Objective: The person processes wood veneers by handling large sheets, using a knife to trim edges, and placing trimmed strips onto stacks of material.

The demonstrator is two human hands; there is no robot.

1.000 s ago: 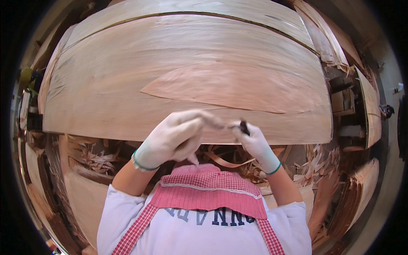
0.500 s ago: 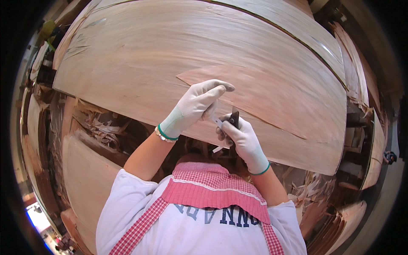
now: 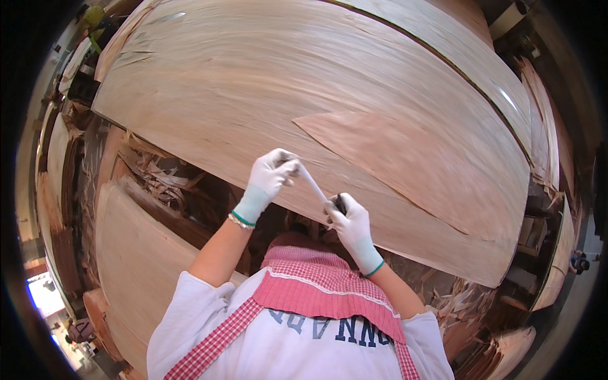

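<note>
My left hand [image 3: 269, 180], in a white glove with a green cuff, pinches the upper end of a narrow white tape strip [image 3: 312, 183]. The strip runs taut down to my right hand [image 3: 354, 228], gloved the same way, whose fingers close on its other end. A black-handled knife [image 3: 341, 204] is also in the right hand; its blade cannot be made out now. Both hands are above the near edge of a broad wood veneer sheet [image 3: 240, 101]. Beyond them lies a pointed, pinkish veneer piece [image 3: 392, 168] on that sheet.
Another stack of veneer [image 3: 139, 240] stands at the near left. Torn veneer scraps [image 3: 158, 177] fill the gap beside it, and more shreds [image 3: 459, 301] lie at the right. A dark seam [image 3: 437, 54] crosses the far side. Another person [image 3: 579, 261] is at the far right.
My left hand has moved away from the right, drawing the white strip out between them. The knife's blade, visible before, no longer shows. The view has shifted a little.
</note>
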